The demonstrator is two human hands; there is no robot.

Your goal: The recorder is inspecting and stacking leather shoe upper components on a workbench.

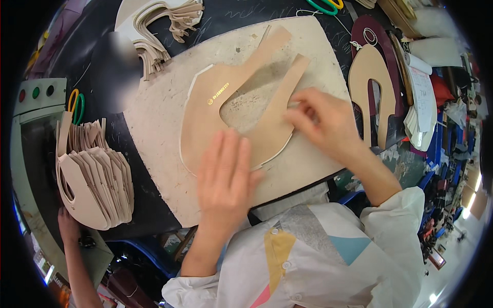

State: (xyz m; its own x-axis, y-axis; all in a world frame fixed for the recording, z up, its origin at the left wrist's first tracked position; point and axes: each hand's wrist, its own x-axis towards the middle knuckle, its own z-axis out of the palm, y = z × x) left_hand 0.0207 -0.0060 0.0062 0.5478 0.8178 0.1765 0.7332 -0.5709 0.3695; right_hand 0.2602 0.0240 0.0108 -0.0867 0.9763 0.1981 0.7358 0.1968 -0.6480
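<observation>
Closest to us, a patterned shirt (318, 251), and out of its sleeves come two bare hands. Here's the left hand (224, 172), flat on the bottom of the tan piece (200, 118), fingers straight, grip wide, pressing rather than grasping. Over on the right edge, the right hand (324, 119) has its fingers curled in, narrow; whether that grip pinches the rim or only touches it, I can't tell from here.

And the piece itself: a forked shape lying flat on the pale board (321, 61), white edging round its lower curve, gold print on its face. I'd call it light, bendy, a bit smooth, hard to break but easy to crease at those slim prongs. The broad body looks the place to hold it, a palm there and a fingertip pinch at the rim.

Under the board, the black table (148, 205). Off left, a standing stack (97, 187) of similar shapes, another person's hand (68, 226) just below it, scissors (79, 105) behind. Right, a tan cutout (364, 74), papers (422, 84) beyond. Far side: a pale bundle (146, 28), more scissors (323, 6).
</observation>
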